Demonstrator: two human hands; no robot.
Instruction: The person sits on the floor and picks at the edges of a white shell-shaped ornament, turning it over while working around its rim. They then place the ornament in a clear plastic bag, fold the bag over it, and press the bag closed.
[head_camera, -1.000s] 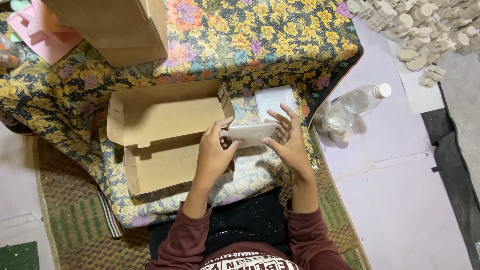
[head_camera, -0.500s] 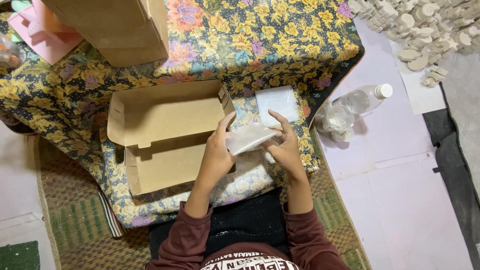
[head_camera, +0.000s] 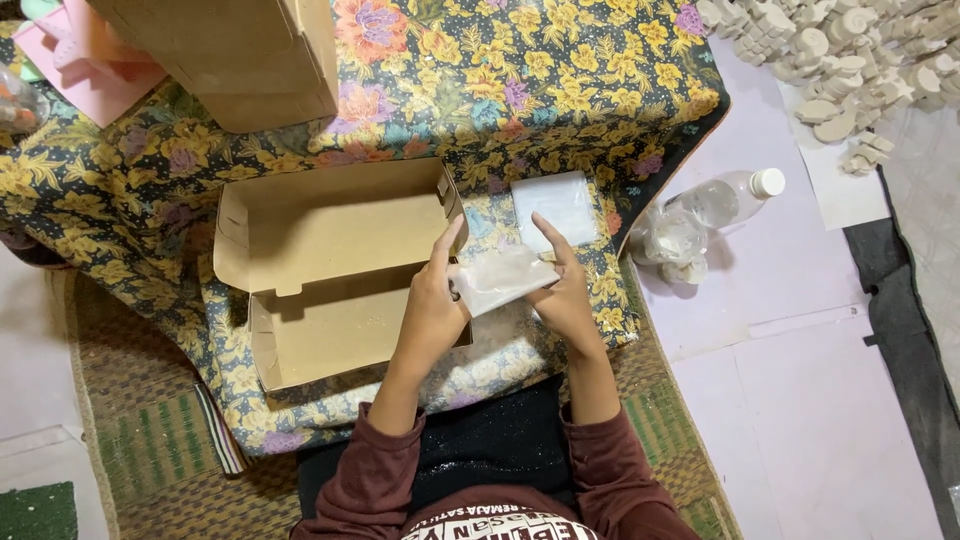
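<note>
Both my hands hold a small clear plastic bag (head_camera: 498, 278) over the near edge of a low table covered with a flowered cloth (head_camera: 560, 90). My left hand (head_camera: 432, 305) grips the bag's left end, my right hand (head_camera: 562, 292) its right end. An open brown cardboard box (head_camera: 330, 265) with its lid folded toward me lies just left of my hands. A stack of more clear bags (head_camera: 556, 205) lies on the cloth right behind the bag I hold.
A larger closed cardboard box (head_camera: 240, 55) stands at the table's far left, pink pieces (head_camera: 80, 60) beside it. On the floor to the right lie a plastic water bottle (head_camera: 725, 195), a crumpled bag (head_camera: 672, 240) and a heap of several pale moulded pieces (head_camera: 850, 50).
The bag has tilted and shifted slightly toward me between my hands. My fingers have regripped its ends; the box and table items have not moved.
</note>
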